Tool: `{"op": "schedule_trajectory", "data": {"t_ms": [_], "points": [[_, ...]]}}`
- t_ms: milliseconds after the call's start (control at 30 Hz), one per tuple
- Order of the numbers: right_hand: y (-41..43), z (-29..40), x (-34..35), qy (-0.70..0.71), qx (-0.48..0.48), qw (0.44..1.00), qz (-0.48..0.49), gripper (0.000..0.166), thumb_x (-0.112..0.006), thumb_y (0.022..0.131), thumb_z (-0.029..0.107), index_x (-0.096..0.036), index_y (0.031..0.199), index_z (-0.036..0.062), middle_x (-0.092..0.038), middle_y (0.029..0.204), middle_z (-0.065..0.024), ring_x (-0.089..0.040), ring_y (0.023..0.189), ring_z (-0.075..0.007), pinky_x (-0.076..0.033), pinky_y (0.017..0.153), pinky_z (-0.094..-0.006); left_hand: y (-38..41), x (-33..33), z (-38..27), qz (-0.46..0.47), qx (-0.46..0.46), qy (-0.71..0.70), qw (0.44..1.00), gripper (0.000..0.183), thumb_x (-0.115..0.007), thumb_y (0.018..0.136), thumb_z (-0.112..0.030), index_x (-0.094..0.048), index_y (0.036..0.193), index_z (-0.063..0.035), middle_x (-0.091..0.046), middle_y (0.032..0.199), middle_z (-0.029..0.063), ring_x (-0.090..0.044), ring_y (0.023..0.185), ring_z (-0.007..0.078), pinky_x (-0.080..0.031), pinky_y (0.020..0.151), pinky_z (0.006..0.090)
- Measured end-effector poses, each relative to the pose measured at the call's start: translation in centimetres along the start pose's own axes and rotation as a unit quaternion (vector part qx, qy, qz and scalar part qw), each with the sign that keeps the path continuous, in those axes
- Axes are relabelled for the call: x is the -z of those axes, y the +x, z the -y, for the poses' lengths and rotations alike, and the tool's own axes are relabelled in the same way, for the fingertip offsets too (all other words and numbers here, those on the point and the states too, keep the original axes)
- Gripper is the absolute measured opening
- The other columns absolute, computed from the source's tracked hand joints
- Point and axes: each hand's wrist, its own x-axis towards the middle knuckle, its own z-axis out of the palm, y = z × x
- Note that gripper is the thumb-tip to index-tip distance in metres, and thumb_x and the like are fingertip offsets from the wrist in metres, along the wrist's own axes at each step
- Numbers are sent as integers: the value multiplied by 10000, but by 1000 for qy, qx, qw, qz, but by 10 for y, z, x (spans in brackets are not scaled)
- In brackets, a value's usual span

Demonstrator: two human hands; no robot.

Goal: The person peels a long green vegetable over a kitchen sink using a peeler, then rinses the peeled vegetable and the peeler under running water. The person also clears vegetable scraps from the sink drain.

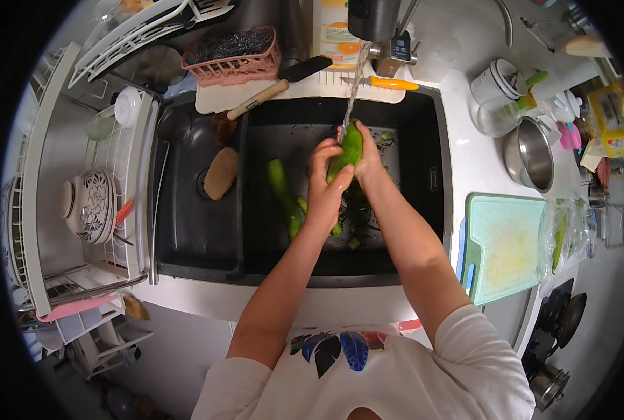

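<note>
Between both hands I hold a green gourd-like vegetable under the stream of water from the faucet. My left hand wraps its near, left side, thumb on top. My right hand grips the right side and far end. Both are above the black sink basin. Lower down in the basin, a long green vegetable lies left of my wrists. More green pieces and dark peelings rest on the bottom, partly hidden by my forearms.
A brown oval object and a ladle lie in the left basin. Behind the sink are a wooden-handled tool, an orange-handled knife and a pink basket. A cutting board and a steel bowl stand right; a dish rack left.
</note>
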Motion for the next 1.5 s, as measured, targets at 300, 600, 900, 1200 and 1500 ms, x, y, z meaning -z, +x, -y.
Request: {"op": "schedule_trajectory", "data": {"t_ms": [300,600,900,1200,1500], "points": [[-49,3,-62,-372,89,920,84,570,-398,861,570,-544,972,30,-600,785,-111,-578,624,-202,-495,574,-314,25,31,23,146,164,132,967,593,-599,799,-74,-300,1304,7,-525,1100,101,-509,980,177,-399,852,291],[-47,29,-78,-243,115,944,190,389,-359,949,326,-499,1109,0,-570,1088,-144,-539,998,-215,-417,893,-336,48,8,20,2,23,54,998,519,-643,701,69,-397,1147,-33,-546,1005,54,-531,951,149,-429,825,280],[-59,8,-52,-386,38,920,58,218,-453,914,213,-585,1004,65,-634,981,-45,-597,853,-127,-458,667,-246,32,55,-98,1,-163,199,966,526,-689,722,-80,-413,1161,7,-577,992,93,-557,913,178,-435,805,307],[-8,-37,63,-922,141,361,15,271,-618,711,187,-632,896,-11,-629,807,-205,-622,768,-318,-498,671,-397,33,130,-130,-83,-21,659,747,468,-694,686,-247,-471,1015,0,-596,918,208,-581,885,342,-465,724,407],[-41,-97,33,-936,4,345,-74,357,-629,733,349,-651,935,55,-637,952,-144,-611,905,-305,-501,763,-388,33,202,-64,-129,172,721,659,505,-659,724,-326,-468,1046,12,-592,985,199,-582,917,340,-476,753,429]]}}
